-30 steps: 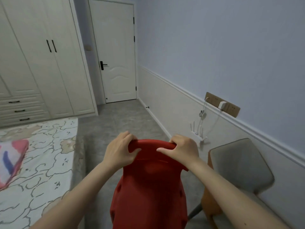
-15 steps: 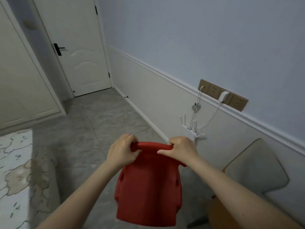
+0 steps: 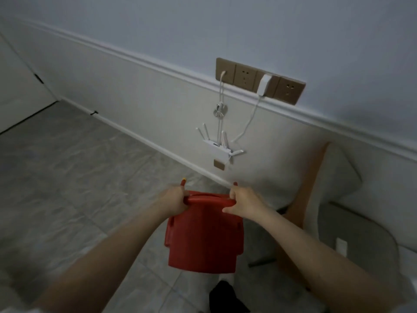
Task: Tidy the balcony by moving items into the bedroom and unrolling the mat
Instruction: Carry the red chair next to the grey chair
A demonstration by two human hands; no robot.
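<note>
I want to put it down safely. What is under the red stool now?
Around the red stool, held by the left hand and right hand, grey floor shows. Directly beneath is hidden by the stool itself.

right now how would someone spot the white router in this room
Find the brown socket strip on the wall's white rail. Two white cables hang from it to the white router mounted on the lower panel. It is the only box with thin antennas sticking out, above the red stool.

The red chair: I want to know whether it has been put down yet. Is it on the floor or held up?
Cannot tell for sure: both hands, left hand and right hand, grip the red chair by its top edge, and its feet are hidden.
</note>
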